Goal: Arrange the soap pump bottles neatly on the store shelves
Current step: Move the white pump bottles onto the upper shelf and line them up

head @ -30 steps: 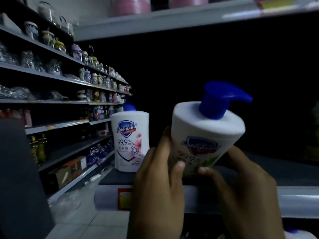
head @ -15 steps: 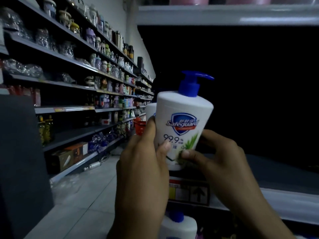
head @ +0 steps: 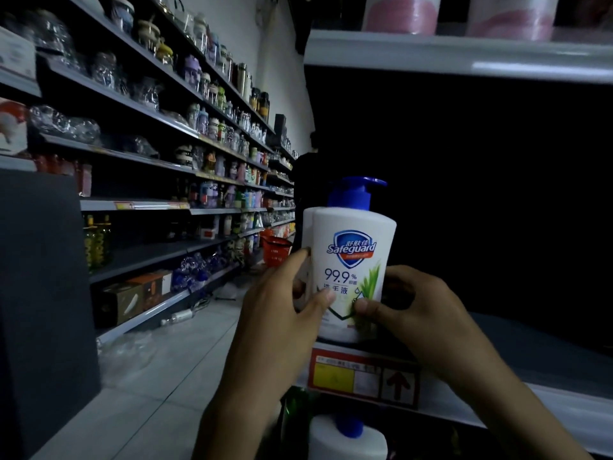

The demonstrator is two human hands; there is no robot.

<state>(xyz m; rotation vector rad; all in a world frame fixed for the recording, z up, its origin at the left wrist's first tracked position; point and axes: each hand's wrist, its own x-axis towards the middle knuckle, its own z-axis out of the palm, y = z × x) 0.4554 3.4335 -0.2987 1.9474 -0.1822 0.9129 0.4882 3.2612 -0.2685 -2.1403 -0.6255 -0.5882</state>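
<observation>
**A:** Whereabouts, the bottle (head: 353, 260)?

**B:** Upright, straight above the price tag (head: 363, 376), label facing out, base at the front lip of the shelf (head: 497, 403). Hard to tell whether fully set down or only touching.

**A:** Held how?

**B:** Low down, from both sides. Left hand (head: 282, 313) wrapped round the left flank, thumb pressed on the label, forefinger lying up the edge. Right hand (head: 421, 307) curled round the right flank, thumb pinching the front.

**A:** And the handling?

**B:** Probably full, so likely weighty for its size. Looks like stiff plastic, smooth and perhaps a little slippery. Not fragile, but seemingly top-heavy under that blue pump (head: 356, 190), so easy to tip near the lip. Best taken round the lower body, as now. Better not by the pump neck, liable to twist.

**A:** Counted?

**B:** Three soap bottles in view:
- One in hand, above the price tag.
- A second bottle (head: 306, 234) close behind it, peeking out up and left of the price tag, pump hidden.
- A third bottle (head: 348, 439) below the price tag, only shoulders and blue pump showing.

Two hands, both on the first. Farther out, two pink tubs (head: 403, 13) high above the price tag. One red basket (head: 275, 249) up and left of it, down the aisle.
</observation>
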